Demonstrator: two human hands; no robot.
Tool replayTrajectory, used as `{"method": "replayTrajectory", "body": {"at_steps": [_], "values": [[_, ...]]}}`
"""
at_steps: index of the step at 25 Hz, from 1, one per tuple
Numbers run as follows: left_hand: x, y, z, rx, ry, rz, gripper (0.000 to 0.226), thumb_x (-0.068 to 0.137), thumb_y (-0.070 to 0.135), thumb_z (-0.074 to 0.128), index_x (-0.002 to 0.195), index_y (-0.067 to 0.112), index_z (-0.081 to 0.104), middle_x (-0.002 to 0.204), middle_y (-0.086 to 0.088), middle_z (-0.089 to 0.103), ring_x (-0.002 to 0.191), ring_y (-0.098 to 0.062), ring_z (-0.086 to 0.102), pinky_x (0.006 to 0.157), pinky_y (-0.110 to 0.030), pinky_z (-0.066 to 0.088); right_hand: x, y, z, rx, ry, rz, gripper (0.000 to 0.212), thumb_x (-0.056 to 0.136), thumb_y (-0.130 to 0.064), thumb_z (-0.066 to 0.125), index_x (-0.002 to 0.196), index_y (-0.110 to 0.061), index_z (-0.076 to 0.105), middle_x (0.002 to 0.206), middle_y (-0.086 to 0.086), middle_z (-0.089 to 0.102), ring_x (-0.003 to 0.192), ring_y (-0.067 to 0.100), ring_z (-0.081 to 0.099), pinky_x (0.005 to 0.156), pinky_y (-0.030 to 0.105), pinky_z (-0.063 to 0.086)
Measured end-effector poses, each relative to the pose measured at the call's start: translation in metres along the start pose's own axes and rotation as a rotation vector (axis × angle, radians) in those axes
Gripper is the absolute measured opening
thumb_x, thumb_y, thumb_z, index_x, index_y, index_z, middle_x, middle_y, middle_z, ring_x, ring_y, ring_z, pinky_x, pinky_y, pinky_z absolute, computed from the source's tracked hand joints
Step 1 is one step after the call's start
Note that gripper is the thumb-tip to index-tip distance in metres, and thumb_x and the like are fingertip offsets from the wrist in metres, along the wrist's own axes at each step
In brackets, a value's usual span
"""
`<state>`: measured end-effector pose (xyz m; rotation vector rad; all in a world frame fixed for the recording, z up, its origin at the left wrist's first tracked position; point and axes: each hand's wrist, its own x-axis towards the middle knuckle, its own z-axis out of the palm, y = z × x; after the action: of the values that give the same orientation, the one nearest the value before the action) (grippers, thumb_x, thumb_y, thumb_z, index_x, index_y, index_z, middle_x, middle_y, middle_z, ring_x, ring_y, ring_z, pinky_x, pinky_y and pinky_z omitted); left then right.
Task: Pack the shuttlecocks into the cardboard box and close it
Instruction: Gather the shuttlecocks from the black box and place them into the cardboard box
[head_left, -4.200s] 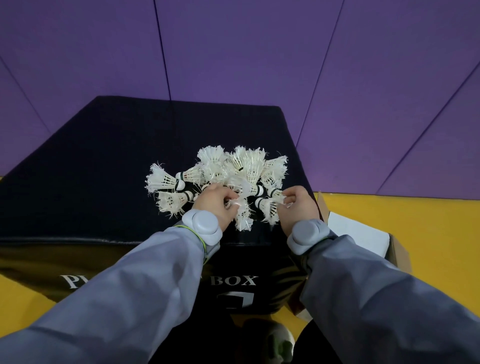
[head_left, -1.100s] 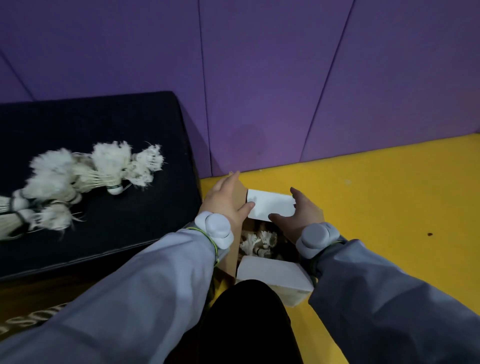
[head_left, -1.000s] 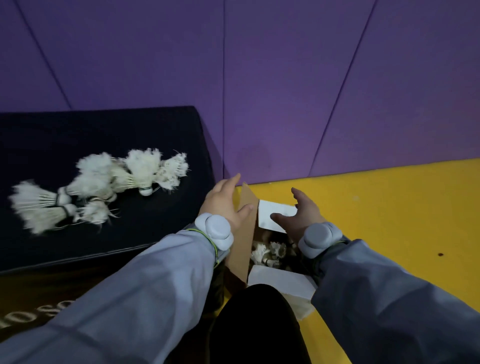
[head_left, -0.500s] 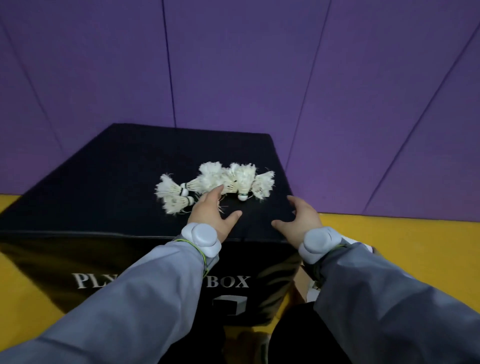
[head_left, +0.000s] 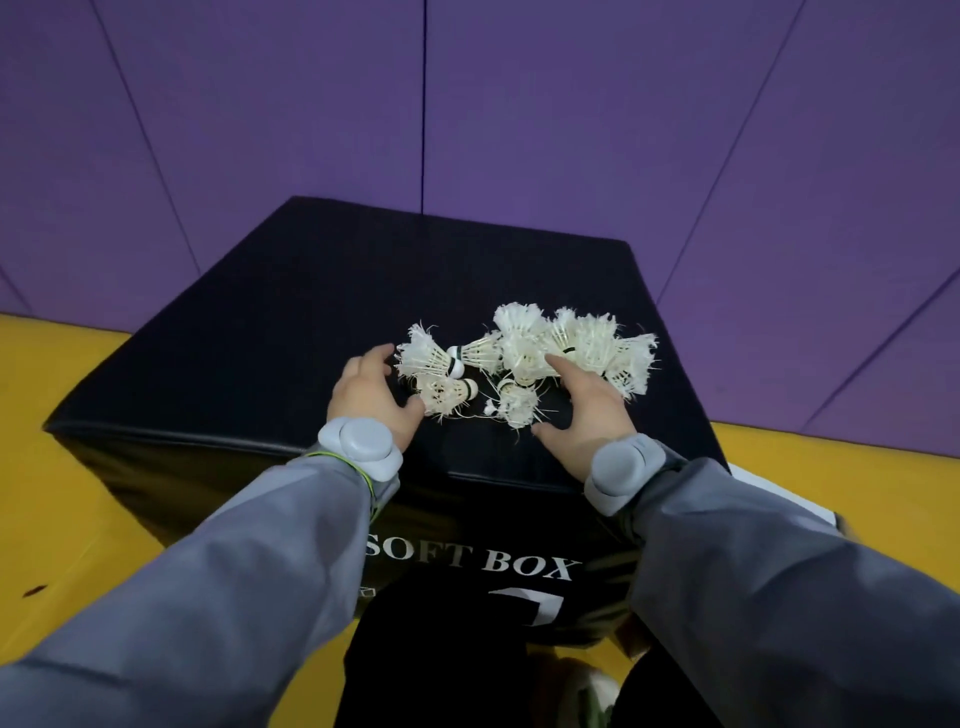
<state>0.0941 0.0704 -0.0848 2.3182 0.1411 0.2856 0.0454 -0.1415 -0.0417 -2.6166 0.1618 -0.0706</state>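
Observation:
Several white feather shuttlecocks (head_left: 524, 358) lie in a loose pile on top of a black soft box (head_left: 291, 322). My left hand (head_left: 369, 395) rests at the pile's left edge, fingers spread, its thumb against one shuttlecock (head_left: 447, 392). At the pile's right side my right hand (head_left: 587, 410) lies with spread fingers, the index fingertip on the feathers. Neither hand grips anything. Of the cardboard box only a white flap edge (head_left: 769, 493) shows at the right, behind my right sleeve.
The black soft box stands on a yellow floor (head_left: 67, 493) against a purple padded wall (head_left: 467, 104). Its front face reads "SOFT BOX". My dark-clothed legs (head_left: 441, 665) fill the bottom centre.
Both hands have come forward from the soft box's front edge to either side of the shuttlecock pile. About a second ago they were at the cardboard box flaps on the floor.

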Motion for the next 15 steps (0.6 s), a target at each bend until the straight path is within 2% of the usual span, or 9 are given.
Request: {"method": "replayTrajectory", "body": {"at_steps": [3,5,7,10,12,15], "values": [[0.022,-0.01,0.001,0.044,-0.064,-0.034,0.083,0.07,0.041,0.076,0.141,0.024,0.037,0.126,-0.002,0.053,0.108,-0.024,0.06,0.091,-0.043,0.051,0.018,-0.007,0.01,-0.133,0.021,-0.051,0.073,0.083,-0.023,0.065,0.145,-0.032,0.027,0.134,0.003,0.042,0.127,0.022,0.035,0.108,0.032,0.033],[0.033,-0.013,0.006,0.04,-0.117,-0.043,0.084,0.067,0.046,0.077,0.14,0.028,0.038,0.123,0.001,0.054,0.104,-0.022,0.061,0.091,-0.042,0.051,0.03,-0.01,0.018,-0.179,0.043,-0.046,0.071,0.082,-0.024,0.065,0.144,-0.03,0.03,0.13,0.003,0.042,0.124,0.022,0.035,0.107,0.032,0.035],[0.038,-0.014,0.012,0.052,-0.153,-0.031,0.075,0.066,0.049,0.075,0.133,0.034,0.045,0.113,0.005,0.054,0.1,-0.02,0.06,0.095,-0.038,0.046,0.037,-0.01,0.027,-0.193,0.077,-0.04,0.062,0.083,-0.022,0.063,0.139,-0.028,0.038,0.125,0.004,0.045,0.12,0.023,0.038,0.104,0.033,0.038],[0.042,-0.013,0.018,0.084,-0.147,-0.002,0.046,0.071,0.048,0.07,0.113,0.034,0.059,0.101,0.01,0.054,0.097,-0.017,0.058,0.093,-0.031,0.035,0.043,-0.009,0.032,-0.191,0.12,-0.058,0.039,0.085,-0.02,0.058,0.124,-0.02,0.054,0.116,0.007,0.051,0.113,0.025,0.045,0.099,0.035,0.04],[0.044,-0.014,0.023,0.042,-0.116,0.01,0.031,0.074,0.041,0.07,0.101,0.027,0.064,0.09,0.01,0.055,0.093,-0.02,0.06,0.094,-0.035,0.042,0.045,-0.01,0.033,-0.181,0.145,-0.072,0.03,0.086,-0.02,0.057,0.115,-0.016,0.062,0.11,0.009,0.054,0.108,0.027,0.048,0.097,0.037,0.04],[0.045,-0.015,0.025,-0.027,-0.071,0.031,0.024,0.075,0.032,0.073,0.094,0.02,0.066,0.074,0.013,0.047,0.087,-0.024,0.062,0.086,-0.041,0.051,0.046,-0.014,0.03,-0.176,0.175,-0.092,0.026,0.086,-0.019,0.057,0.11,-0.014,0.067,0.105,0.011,0.058,0.105,0.028,0.051,0.098,0.039,0.039]]}}
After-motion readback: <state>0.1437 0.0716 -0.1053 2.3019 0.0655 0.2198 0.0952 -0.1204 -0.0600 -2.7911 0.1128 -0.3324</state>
